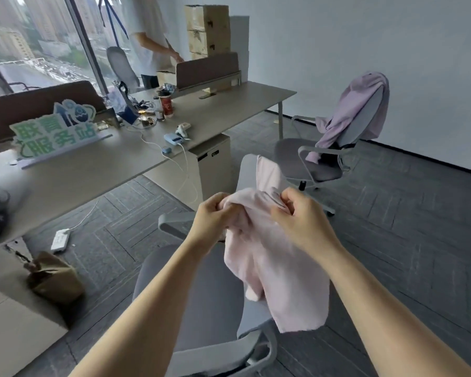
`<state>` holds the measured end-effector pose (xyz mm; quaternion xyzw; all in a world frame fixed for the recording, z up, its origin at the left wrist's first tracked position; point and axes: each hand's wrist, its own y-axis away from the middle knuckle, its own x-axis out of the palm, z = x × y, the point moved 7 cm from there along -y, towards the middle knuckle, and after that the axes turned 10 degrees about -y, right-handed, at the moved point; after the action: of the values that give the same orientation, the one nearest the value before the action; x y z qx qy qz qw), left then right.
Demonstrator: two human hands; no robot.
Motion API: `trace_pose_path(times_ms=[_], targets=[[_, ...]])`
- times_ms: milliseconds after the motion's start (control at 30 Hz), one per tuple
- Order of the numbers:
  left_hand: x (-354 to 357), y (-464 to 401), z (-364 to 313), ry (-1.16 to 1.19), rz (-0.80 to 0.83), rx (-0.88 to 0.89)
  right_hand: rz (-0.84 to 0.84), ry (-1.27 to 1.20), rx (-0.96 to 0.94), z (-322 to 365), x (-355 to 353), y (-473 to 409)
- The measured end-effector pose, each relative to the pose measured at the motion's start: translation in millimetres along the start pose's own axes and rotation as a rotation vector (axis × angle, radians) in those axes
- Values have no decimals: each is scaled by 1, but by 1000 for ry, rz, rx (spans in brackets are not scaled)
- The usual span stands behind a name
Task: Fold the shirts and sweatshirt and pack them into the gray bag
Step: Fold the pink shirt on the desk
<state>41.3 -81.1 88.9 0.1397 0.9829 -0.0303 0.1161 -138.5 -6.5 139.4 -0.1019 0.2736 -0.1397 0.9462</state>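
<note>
Both my hands are up in front of me, gripping the pale pink shirt [272,257] by its top edge: my left hand [215,216] has its fingers curled round a bunched fold, and my right hand [302,219] pinches the cloth just beside it, the two grips close together. From my fingers the shirt hangs straight down, its long axis vertical, crumpled and still unfolded, with a loose end dangling below my right wrist. Directly under it lies the seat of the gray office chair [201,289], whose backrest stands just beyond my knuckles with another strip of pink cloth draped over it. I judge I need to slide my hands apart along the top edge to spread the shirt before folding. Farther out, beyond and to the right of my right hand, a lilac sweatshirt [362,110] hangs over the back of a second chair [310,161]; my right hand is the nearer one to it. I cannot see the gray bag anywhere.
</note>
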Motion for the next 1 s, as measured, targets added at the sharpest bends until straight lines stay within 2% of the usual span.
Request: trace_pose_path(times_ms=[200,467,567,733,900,1000], targets=[[-113,33,-49,64,-222,123,48,40,-239,101,52,-28],[-311,108,-76,18,-479,222,176,-201,-430,251,199,-17],[-389,131,-71,-54,-518,201,223,-316,-408,294,269,-11],[-493,165,-51,-186,-544,118,529,-391,-287,341,396,11],[-570,181,-20,-191,-531,55,542,-503,-194,367,480,22],[-614,178,-3,-203,-567,41,657,-601,-150,386,531,17]])
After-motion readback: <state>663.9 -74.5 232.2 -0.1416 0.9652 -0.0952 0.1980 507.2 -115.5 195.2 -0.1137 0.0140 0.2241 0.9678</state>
